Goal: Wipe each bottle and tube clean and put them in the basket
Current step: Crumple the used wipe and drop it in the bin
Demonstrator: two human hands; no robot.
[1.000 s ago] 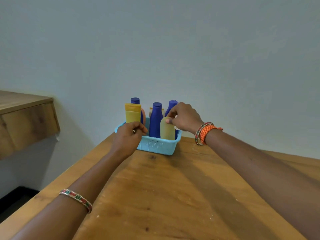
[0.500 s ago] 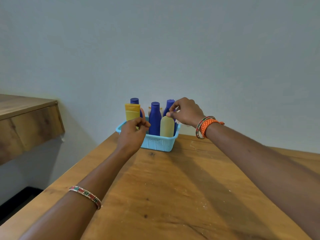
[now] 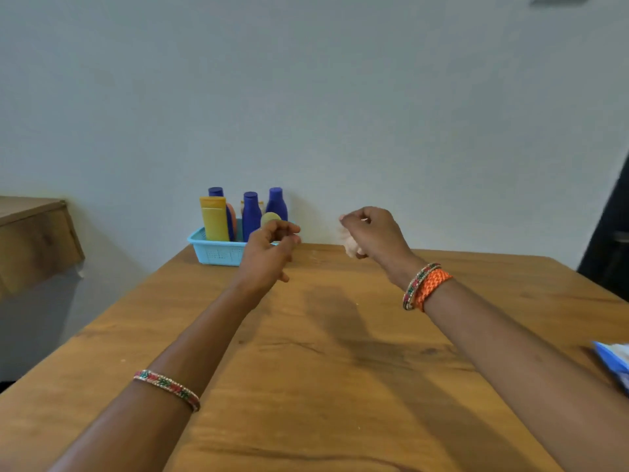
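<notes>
A light blue basket [image 3: 211, 251] stands at the table's far edge against the wall. In it stand a yellow tube [image 3: 214, 220], three dark blue bottles [image 3: 251, 212] and a pale yellow bottle [image 3: 270, 218], all upright. My left hand [image 3: 269, 252] hovers just in front of the basket's right end, fingers loosely curled round nothing, and hides that corner. My right hand [image 3: 376, 233] is off to the right of the basket, above the table, and grips a small crumpled pale wipe [image 3: 352, 246].
The wooden table [image 3: 340, 352] stretches toward me. A blue and white packet [image 3: 614, 364] lies at its right edge, partly cut off. A wooden shelf [image 3: 34, 240] juts out at the left, and a dark opening shows at the far right.
Both hands have come away from the basket. My right hand let go of the pale yellow bottle's top and moved right. My left hand left the rim. The view shifted right.
</notes>
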